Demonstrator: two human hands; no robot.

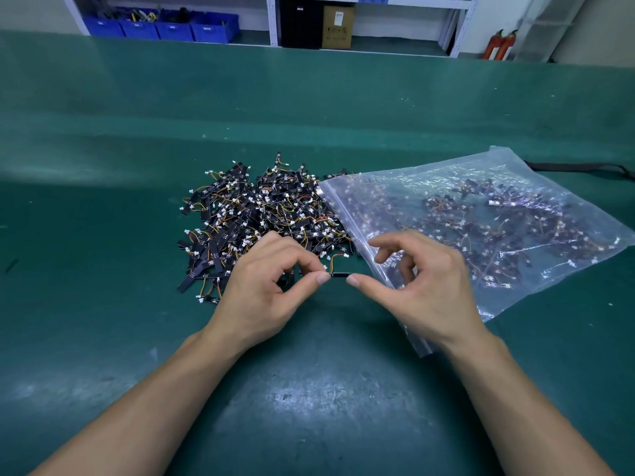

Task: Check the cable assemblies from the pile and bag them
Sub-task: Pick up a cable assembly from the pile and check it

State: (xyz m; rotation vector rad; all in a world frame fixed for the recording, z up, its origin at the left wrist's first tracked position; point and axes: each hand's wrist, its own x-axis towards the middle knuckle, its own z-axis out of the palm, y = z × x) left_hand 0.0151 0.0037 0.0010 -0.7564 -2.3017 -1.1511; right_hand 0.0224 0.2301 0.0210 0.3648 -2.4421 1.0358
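Observation:
A pile of cable assemblies (261,214), black strips with coloured wires and white connectors, lies on the green table (309,389). To its right lies a clear zip bag (481,214) holding many more assemblies, its mouth toward the pile. My left hand (264,293) pinches the left end of one cable assembly (341,273) between thumb and forefinger. My right hand (419,286) touches the strip's right end with its thumb tip, while its other fingers stay curled and apart over the bag's near edge. The assembly's orange wire loops up to a white connector.
A black strap (577,166) lies behind the bag at the right. Beyond the table's far edge stand shelves with blue bins (171,27), a cardboard box (337,27) and two red fire extinguishers (500,44).

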